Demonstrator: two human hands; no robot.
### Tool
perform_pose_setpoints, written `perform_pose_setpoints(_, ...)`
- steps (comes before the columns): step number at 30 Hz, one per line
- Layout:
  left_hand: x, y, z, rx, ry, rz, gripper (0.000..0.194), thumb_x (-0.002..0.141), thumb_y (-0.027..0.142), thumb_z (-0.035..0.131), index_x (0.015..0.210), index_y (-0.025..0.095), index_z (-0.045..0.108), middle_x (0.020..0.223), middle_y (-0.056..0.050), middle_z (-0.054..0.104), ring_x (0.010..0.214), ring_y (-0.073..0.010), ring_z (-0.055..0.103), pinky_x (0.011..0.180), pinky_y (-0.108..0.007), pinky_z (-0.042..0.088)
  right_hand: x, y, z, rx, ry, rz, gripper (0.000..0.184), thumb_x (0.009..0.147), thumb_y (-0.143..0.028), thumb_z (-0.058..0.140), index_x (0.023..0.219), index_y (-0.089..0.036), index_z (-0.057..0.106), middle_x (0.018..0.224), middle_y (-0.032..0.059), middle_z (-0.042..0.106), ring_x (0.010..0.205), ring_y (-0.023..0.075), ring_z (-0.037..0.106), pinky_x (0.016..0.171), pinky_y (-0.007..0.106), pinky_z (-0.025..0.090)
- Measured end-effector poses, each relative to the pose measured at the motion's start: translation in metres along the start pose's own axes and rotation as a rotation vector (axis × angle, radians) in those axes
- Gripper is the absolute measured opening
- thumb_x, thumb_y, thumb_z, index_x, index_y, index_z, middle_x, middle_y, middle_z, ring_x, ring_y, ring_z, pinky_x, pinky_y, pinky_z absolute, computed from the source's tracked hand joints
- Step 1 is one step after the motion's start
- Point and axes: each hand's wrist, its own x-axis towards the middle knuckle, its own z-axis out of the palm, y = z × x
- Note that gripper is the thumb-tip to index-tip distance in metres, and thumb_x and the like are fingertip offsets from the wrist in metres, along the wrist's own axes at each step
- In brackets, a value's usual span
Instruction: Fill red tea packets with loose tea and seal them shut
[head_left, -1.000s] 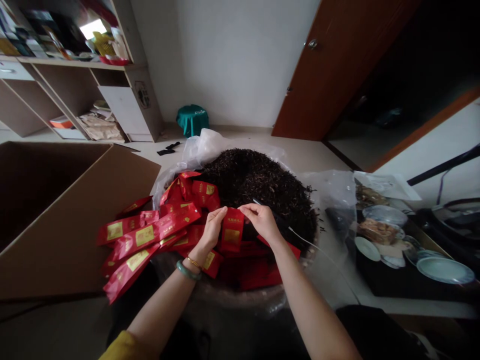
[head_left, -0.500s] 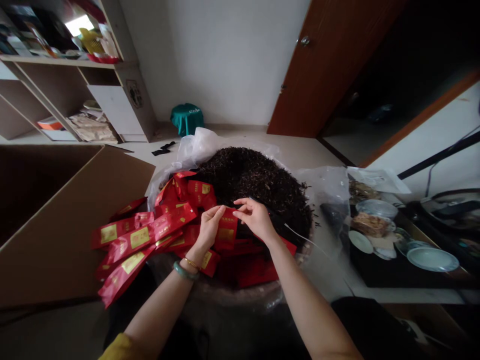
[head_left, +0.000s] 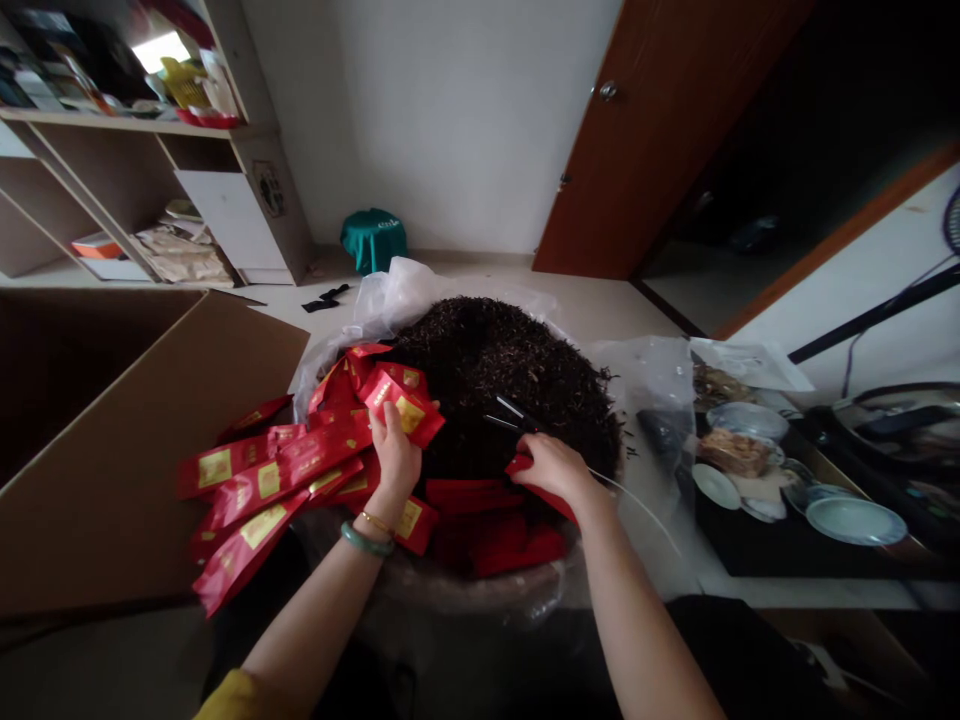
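My left hand [head_left: 397,455] is closed around a red foil packet [head_left: 409,412] with a gold label, its thumb on the front. It holds the packet above other red packets [head_left: 274,475] heaped at the left of the basin. My right hand [head_left: 556,468] has curled fingers on the end of another red packet [head_left: 521,467], right of a red stack [head_left: 495,535]. Just beyond its knuckles is a dark tool [head_left: 525,415] with two slim arms apart; I cannot tell whether this hand also grips it. Dark loose leaves, like tea [head_left: 517,345], fill the basin's far side.
Clear plastic sheeting [head_left: 405,285] lines the basin. A white cord [head_left: 637,500] trails right from the tool. An open cardboard box [head_left: 150,440] stands left. Dishes [head_left: 855,520] and a tub of dried bits [head_left: 739,445] sit on a dark tray at right.
Both hands were together at one red packet's top edge. The left hand has carried a packet left and tilted it; the right has moved right and down to another packet. The tool's arms now show.
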Motion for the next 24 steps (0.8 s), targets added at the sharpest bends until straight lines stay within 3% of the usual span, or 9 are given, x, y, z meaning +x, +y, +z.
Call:
perform_pose_setpoints(2,0.0,0.004,0.003,-0.096,0.003,0.033,0.057,0.076,0.057,0.061,0.122,0.027,0.043,0.113,-0.006,0.063,0.094,-0.0187,0.066,0.084,-0.033,0.052,-0.006,0.001,0.006,-0.161,-0.051,0.042,0.042,0.062,-0.02,0.072,0.103,-0.013,0.063,0.11,0.0168,0.065,0.103,0.0351,0.06,0.079,0.04,0.048)
perform_pose_setpoints(4,-0.001,0.006,0.006,-0.148,-0.011,0.066,0.066,0.068,0.04,0.075,0.124,0.028,0.042,0.115,-0.006,0.062,0.099,-0.0197,0.065,0.088,-0.034,0.051,-0.008,0.001,0.01,-0.204,-0.043,0.056,0.037,0.066,-0.013,0.066,0.103,-0.012,0.064,0.111,0.0167,0.065,0.106,0.0339,0.059,0.077,0.037,0.047)
perform_pose_setpoints(7,-0.003,0.007,0.008,-0.145,-0.005,0.105,0.073,0.062,0.023,0.08,0.125,0.029,0.043,0.115,-0.004,0.063,0.102,-0.0177,0.063,0.091,-0.031,0.049,-0.005,0.003,0.012,-0.163,-0.009,0.073,0.025,0.074,-0.012,0.057,0.097,-0.016,0.067,0.103,0.0133,0.069,0.1,0.029,0.063,0.075,0.033,0.046)
perform_pose_setpoints(10,0.0,0.004,0.005,-0.153,0.035,0.113,0.058,0.063,0.022,0.079,0.114,0.026,0.051,0.108,-0.002,0.066,0.097,-0.0154,0.065,0.087,-0.028,0.05,-0.002,0.008,0.009,-0.132,0.027,0.096,0.027,0.086,-0.016,0.045,0.098,-0.021,0.069,0.095,0.0097,0.071,0.091,0.0246,0.067,0.071,0.031,0.046)
perform_pose_setpoints(12,0.004,0.002,0.0,-0.193,0.064,0.047,0.04,0.068,0.028,0.075,0.103,0.023,0.056,0.099,-0.001,0.069,0.088,-0.0151,0.068,0.079,-0.026,0.052,-0.002,0.012,0.009,-0.068,0.139,0.056,0.028,0.089,-0.017,0.044,0.1,-0.023,0.069,0.095,0.0086,0.071,0.089,0.0229,0.067,0.072,0.03,0.047)
perform_pose_setpoints(15,0.008,0.003,-0.005,-0.248,0.095,-0.101,0.033,0.079,0.046,0.063,0.096,0.019,0.057,0.092,-0.007,0.071,0.071,-0.0158,0.07,0.063,-0.024,0.052,-0.004,0.013,0.013,0.14,0.373,-0.15,0.024,0.086,-0.014,0.051,0.094,-0.022,0.072,0.092,0.0067,0.071,0.083,0.0194,0.067,0.075,0.029,0.049)
perform_pose_setpoints(18,0.007,0.006,-0.006,-0.25,-0.001,-0.163,0.048,0.083,0.059,0.049,0.113,0.023,0.053,0.113,-0.012,0.067,0.071,-0.017,0.069,0.058,-0.025,0.052,-0.007,0.004,0.02,0.288,0.598,-0.437,0.025,0.082,-0.009,0.054,0.084,-0.024,0.073,0.088,0.004,0.071,0.086,0.0195,0.065,0.081,0.033,0.05)
perform_pose_setpoints(21,-0.001,0.008,-0.002,-0.161,-0.123,-0.199,0.056,0.077,0.048,0.064,0.127,0.031,0.045,0.131,-0.008,0.057,0.093,-0.0186,0.067,0.072,-0.027,0.053,-0.011,-0.012,0.026,0.337,0.832,-0.63,0.032,0.081,-0.005,0.052,0.079,-0.029,0.074,0.096,0.0025,0.071,0.105,0.0224,0.058,0.092,0.041,0.047)
perform_pose_setpoints(24,-0.008,0.007,0.0,-0.016,-0.384,-0.455,0.055,0.069,0.038,0.073,0.12,0.023,0.056,0.116,-0.01,0.066,0.086,-0.0189,0.067,0.071,-0.028,0.052,-0.014,-0.025,0.035,0.4,0.892,-0.719,0.038,0.083,-0.002,0.049,0.081,-0.03,0.075,0.108,0.0019,0.069,0.114,0.0202,0.053,0.094,0.039,0.048)
